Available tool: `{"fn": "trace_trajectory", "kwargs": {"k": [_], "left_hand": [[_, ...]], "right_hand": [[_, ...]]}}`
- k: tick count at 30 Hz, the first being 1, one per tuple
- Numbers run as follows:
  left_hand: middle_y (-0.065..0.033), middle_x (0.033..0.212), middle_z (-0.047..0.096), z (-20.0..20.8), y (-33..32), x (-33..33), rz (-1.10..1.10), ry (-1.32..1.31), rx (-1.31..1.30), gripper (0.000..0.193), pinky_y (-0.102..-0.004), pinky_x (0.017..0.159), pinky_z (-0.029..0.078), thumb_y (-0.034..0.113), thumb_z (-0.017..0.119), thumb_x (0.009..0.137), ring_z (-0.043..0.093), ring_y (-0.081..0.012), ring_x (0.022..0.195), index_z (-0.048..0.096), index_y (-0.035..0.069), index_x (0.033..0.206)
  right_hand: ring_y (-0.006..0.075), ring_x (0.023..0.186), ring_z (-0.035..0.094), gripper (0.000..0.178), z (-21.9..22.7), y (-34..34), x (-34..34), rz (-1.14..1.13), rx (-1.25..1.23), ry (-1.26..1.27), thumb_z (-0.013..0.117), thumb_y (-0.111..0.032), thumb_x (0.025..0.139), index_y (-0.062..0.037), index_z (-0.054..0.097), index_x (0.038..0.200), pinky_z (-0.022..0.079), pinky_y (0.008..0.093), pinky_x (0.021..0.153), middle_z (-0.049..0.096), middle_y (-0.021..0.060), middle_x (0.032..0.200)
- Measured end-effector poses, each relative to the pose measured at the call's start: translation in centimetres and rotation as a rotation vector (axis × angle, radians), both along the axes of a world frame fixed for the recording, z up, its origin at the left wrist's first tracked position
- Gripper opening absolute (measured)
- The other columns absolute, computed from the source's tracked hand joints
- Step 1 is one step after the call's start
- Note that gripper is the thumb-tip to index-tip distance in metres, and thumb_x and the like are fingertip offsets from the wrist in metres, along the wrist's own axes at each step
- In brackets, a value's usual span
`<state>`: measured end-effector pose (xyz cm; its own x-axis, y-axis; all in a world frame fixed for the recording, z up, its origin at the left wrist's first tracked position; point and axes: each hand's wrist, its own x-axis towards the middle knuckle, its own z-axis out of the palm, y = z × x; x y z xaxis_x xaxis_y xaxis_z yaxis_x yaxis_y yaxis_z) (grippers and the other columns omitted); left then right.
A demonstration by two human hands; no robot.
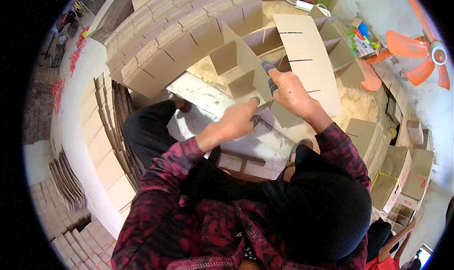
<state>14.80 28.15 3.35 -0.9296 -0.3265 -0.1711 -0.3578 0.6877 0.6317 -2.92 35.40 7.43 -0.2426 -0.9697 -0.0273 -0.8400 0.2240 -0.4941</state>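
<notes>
In front of me is a partly interlocked cardboard divider [243, 57], made of brown slotted strips standing on edge and crossing each other. My right hand [293, 94], with dark coverings on its fingers, is closed around the upper edge of the long strip. Lower and to the left, my left hand [234, 120] pinches the near end of the same divider between thumb and fingers. The parts of the strips under both hands are hidden. A wide flat slotted cardboard sheet [305, 57] lies across other upright strips just beyond my right hand.
Stacks of slotted cardboard [165, 43] fill the far left, and more cardboard [362, 137] leans at right. An orange fan [437, 54] stands far right near a small box [362, 43]. Cartons [392, 170] sit below it. Another person's red sleeve [385, 265] shows at lower right.
</notes>
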Motion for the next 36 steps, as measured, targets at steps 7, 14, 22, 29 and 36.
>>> {"fn": "trace_trajectory", "kwargs": {"k": [7,14,22,29,36], "left_hand": [[-0.0260,0.072,0.059,-5.1,1.4,0.3,0.078,0.185,0.076,0.022,-0.0503,0.060,0.047,-0.006,0.051,0.074,0.061,-0.0453,0.073,0.048,0.002,0.095],[-0.0248,0.083,0.060,-1.2,1.8,0.1,-0.014,0.134,0.037,0.027,-0.0511,0.068,0.048,-0.006,0.055,0.069,0.060,-0.0440,0.081,0.049,0.000,0.094],[-0.0219,0.091,0.060,0.6,1.5,-6.8,-0.118,0.200,-0.042,0.026,-0.0522,0.073,0.048,0.003,0.057,0.068,0.058,-0.0433,0.090,0.055,0.001,0.094],[-0.0192,0.080,0.065,-1.7,0.9,-5.3,-0.189,-0.127,-0.179,0.021,-0.0510,0.071,0.049,0.014,0.065,0.070,0.063,-0.0409,0.083,0.060,0.004,0.088],[-0.0228,0.074,0.062,-2.3,-1.3,2.3,-0.045,-0.066,-0.298,0.011,-0.0525,0.066,0.047,0.010,0.059,0.076,0.062,-0.0428,0.076,0.057,0.004,0.085]], "right_hand": [[0.0414,0.082,0.064,0.017,-1.2,0.9,1.6,0.058,0.108,0.117,0.061,-0.005,0.073,-0.0015,0.058,0.089,0.051,0.0489,0.069,0.064,0.0239,0.082],[0.0372,0.085,0.061,0.019,-2.7,5.0,-0.2,-0.043,-0.251,0.135,0.058,0.002,0.068,-0.0026,0.058,0.087,0.049,0.0418,0.076,0.062,0.0175,0.086],[0.0256,0.095,0.064,0.033,-8.1,14.7,-11.8,-0.717,-0.335,-0.130,0.060,-0.007,0.088,0.0041,0.056,0.119,0.050,0.0315,0.081,0.066,0.0179,0.105],[0.0095,0.083,0.055,0.022,-4.5,16.6,-11.4,-0.626,-0.337,-0.770,0.057,-0.007,0.091,0.0020,0.058,0.111,0.047,0.0242,0.072,0.063,0.0035,0.100],[0.0148,0.093,0.057,0.027,0.8,14.1,-6.2,-0.366,-0.517,-0.409,0.055,-0.003,0.091,0.0045,0.052,0.117,0.048,0.0289,0.080,0.063,0.0078,0.103]]}}
